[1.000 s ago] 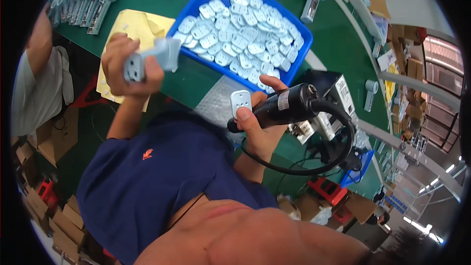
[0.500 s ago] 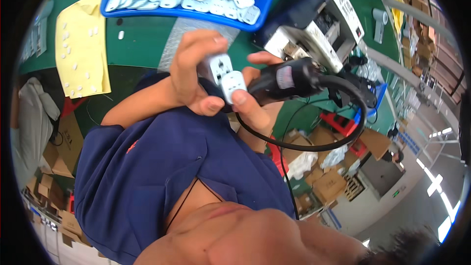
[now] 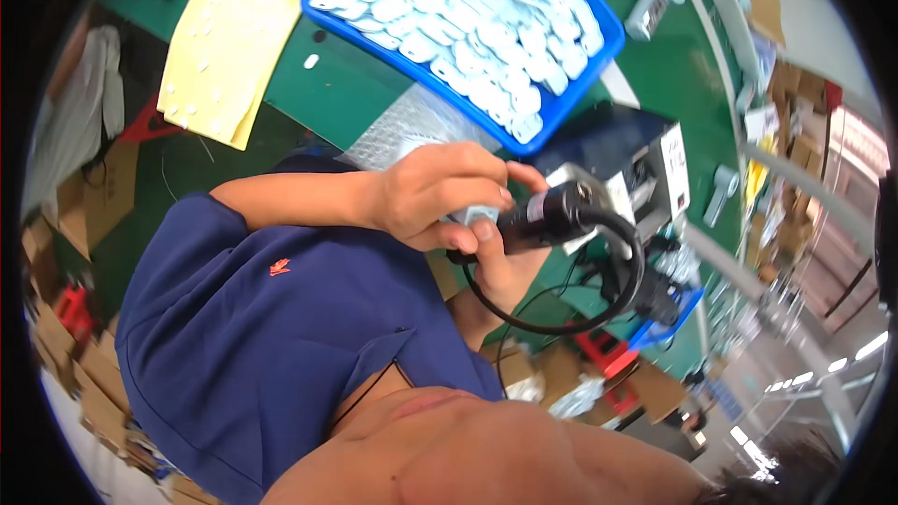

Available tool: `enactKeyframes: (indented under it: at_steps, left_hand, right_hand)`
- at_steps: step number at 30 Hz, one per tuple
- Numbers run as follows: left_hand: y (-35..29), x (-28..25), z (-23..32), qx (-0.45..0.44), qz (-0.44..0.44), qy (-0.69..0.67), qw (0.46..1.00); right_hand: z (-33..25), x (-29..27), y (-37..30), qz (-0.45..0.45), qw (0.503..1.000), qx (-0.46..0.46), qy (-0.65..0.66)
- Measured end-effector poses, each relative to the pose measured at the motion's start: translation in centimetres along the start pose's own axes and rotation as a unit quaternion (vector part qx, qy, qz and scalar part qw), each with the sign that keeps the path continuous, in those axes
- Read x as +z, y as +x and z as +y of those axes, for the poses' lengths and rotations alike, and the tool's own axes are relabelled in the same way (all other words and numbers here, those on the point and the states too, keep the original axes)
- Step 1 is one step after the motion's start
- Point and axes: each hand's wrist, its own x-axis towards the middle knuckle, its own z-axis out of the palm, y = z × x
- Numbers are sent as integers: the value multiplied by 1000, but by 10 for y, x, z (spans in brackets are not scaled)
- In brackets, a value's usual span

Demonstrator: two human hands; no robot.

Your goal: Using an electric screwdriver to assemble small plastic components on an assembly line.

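Note:
My left hand (image 3: 438,192) is closed, its fingers curled round a small white plastic socket piece (image 3: 482,214) that mostly hides behind them. Just below and to the right, my right hand (image 3: 505,273) grips a black cylindrical hand tool (image 3: 535,224) with a thick black cable (image 3: 552,328) looping from its end. The right thumb presses against the white piece, so both hands meet there. The tool's other end is hidden by my fingers. Beyond the hands, a blue tray (image 3: 421,75) holds a heap of pale plastic covers (image 3: 477,23).
A dark box-shaped machine (image 3: 608,136) with a white front stands right of the tray. Bubble wrap (image 3: 412,122) lies before the tray. Tiny white pieces dot a yellow sheet (image 3: 220,47) at the left. Red stools and cardboard boxes (image 3: 659,391) are on the floor.
My left hand has closed over the white socket pieces, which showed plainly between both hands before. The hands have come together, and the view has turned, shifting the tray rightward.

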Motion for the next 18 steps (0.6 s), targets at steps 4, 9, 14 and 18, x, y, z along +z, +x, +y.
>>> enactKeyframes:
  at_steps: [4,9,14,18]
  left_hand:
    - [2,-5,7,10,51,-10,999]
    - [2,-8,8,20,82,-16,996]
    - [3,-19,5,18,121,-36,992]
    - [-1,-35,6,-22,137,-28,990]
  right_hand:
    - [-1,-1,2,-42,997,-16,-55]
    - [8,0,9,-45,996,-25,-75]
    - [8,11,18,-51,995,-38,-82]
    - [12,26,25,-56,994,-31,-88]
